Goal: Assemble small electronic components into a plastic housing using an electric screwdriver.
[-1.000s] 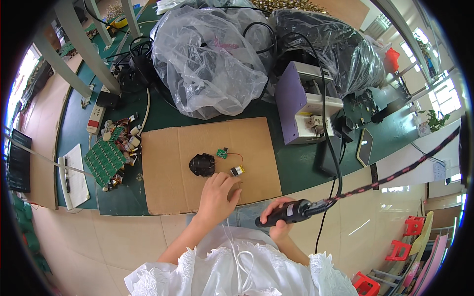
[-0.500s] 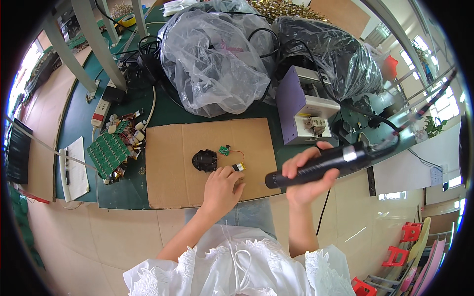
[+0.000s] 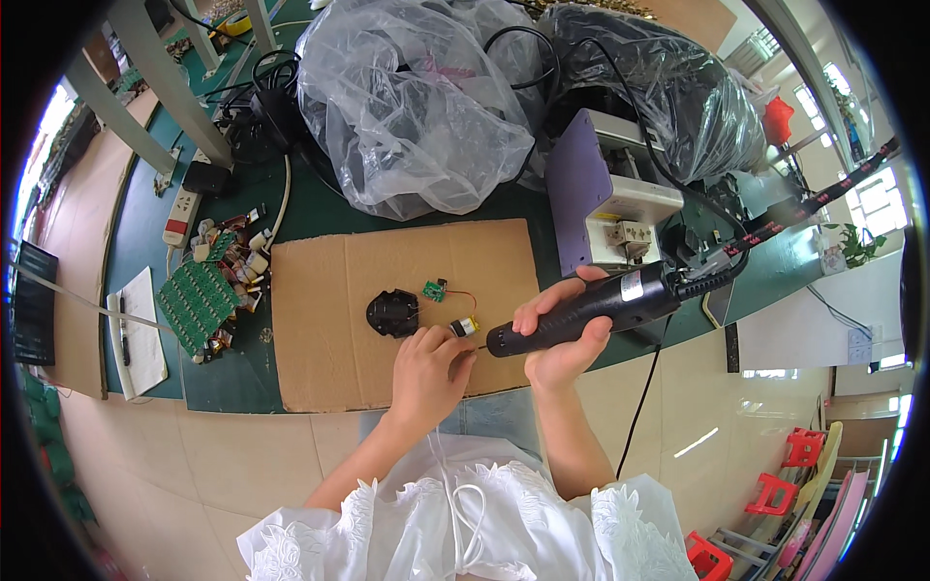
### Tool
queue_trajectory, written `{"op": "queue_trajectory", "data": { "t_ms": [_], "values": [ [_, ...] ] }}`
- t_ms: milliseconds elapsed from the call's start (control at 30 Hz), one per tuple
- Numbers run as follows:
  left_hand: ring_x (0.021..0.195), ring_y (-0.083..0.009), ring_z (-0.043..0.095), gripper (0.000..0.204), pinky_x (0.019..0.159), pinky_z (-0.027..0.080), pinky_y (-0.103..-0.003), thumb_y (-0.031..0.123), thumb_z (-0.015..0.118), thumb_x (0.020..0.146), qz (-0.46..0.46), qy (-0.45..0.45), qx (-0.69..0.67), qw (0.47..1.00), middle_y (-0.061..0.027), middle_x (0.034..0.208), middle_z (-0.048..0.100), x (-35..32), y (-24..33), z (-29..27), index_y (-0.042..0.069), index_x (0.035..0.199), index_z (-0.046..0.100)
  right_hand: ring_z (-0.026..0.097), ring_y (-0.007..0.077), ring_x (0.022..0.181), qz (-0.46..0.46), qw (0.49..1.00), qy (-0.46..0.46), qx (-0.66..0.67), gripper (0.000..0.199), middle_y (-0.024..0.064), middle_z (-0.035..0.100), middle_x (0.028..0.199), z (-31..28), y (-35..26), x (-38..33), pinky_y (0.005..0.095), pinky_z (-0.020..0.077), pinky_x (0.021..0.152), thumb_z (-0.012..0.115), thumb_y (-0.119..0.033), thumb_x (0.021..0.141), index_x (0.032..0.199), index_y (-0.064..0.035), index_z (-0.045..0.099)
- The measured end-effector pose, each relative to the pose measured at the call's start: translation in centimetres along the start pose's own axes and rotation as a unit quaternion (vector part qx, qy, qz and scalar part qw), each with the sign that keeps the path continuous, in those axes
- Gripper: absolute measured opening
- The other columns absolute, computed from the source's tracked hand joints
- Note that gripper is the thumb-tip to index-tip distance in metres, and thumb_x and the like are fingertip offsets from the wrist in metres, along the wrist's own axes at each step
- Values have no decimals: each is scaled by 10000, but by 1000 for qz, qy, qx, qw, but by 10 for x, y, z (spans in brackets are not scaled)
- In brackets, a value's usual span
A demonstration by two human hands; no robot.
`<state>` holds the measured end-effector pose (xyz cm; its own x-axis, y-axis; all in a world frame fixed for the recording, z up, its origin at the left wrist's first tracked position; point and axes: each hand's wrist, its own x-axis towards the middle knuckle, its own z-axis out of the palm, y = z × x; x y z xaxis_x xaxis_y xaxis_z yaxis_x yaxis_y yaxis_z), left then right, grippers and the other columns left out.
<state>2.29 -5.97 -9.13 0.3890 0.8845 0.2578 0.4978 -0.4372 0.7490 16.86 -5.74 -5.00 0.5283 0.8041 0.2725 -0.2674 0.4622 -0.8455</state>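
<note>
In my right hand [image 3: 565,334] is a black electric screwdriver [image 3: 596,312], held nearly level with its thin bit pointing left. The bit's tip reaches the fingertips of my left hand [image 3: 426,373]. Those fingers are curled together; whatever they pinch, if anything, is too small to make out. Just beyond them lies a black rounded plastic housing [image 3: 392,313]. A small silver-and-yellow battery-like piece [image 3: 465,326] sits beside my left fingertips. Farther back, a small green circuit board [image 3: 434,290] trails a red wire. All these parts rest on a cardboard sheet [image 3: 329,358].
Green circuit boards [image 3: 199,302] with loose components lie at the left, near a power strip [image 3: 182,215] and a notepad [image 3: 145,334]. Clear plastic bags [image 3: 417,116] fill the back. A purple-and-white device [image 3: 581,189] stands at the back right. The screwdriver's cable [image 3: 775,228] runs off to the right.
My right hand has brought the screwdriver left, so its bit now meets my left fingertips. My left hand has barely moved. The view has shifted slightly.
</note>
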Motion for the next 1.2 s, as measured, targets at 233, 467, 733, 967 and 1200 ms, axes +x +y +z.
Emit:
{"op": "queue_trajectory", "data": {
  "t_ms": [233, 467, 733, 967, 1200],
  "values": [
    [728, -253, 532, 113, 658, 435, -354, 69, 691, 677, 0, 13, -3, 1000, -65, 757, 553, 1, 0, 1, 55, 780, 647, 497, 173, 471, 15, 1000, -16, -8, 722, 58, 495, 696, 4, 0, -3, 326, 444, 466, 522, -655, 770, 1151, -65, 357],
    [754, -253, 525, 116, 679, 428, -364, 71, 672, 697, -5, 14, -19, 1000, -65, 777, 546, 0, -1, 2, 52, 807, 641, 502, 174, 477, 17, 1000, -18, 14, 720, 64, 498, 704, 7, 3, -3, 328, 445, 472, 518, -650, 776, 1154, -58, 361],
    [768, -265, 539, 134, 689, 434, -359, 46, 685, 670, -11, 6, -14, 1000, -72, 776, 549, 1, 4, -1, 46, 789, 625, 508, 177, 488, 10, 1000, -26, -10, 707, 67, 501, 716, 8, -4, -5, 331, 447, 481, 518, -636, 786, 1154, -52, 364],
    [726, -251, 540, 101, 653, 433, -349, 21, 674, 682, 21, 15, 13, 1000, -63, 778, 558, 2, 5, 2, 48, 765, 624, 489, 174, 466, 1, 1000, -11, -14, 703, 57, 505, 712, 6, -10, -2, 324, 432, 462, 501, -650, 786, 1159, -72, 354],
    [703, -214, 584, 118, 613, 483, -302, -1, 679, 710, 10, 10, -168, 986, -58, 796, 618, -3, 12, -17, 33, 797, 607, 448, 152, 416, 14, 997, -23, 79, 717, 43, 485, 678, 26, -52, 8, 307, 398, 411, 428, -707, 790, 1143, -85, 377]
  ]
}}
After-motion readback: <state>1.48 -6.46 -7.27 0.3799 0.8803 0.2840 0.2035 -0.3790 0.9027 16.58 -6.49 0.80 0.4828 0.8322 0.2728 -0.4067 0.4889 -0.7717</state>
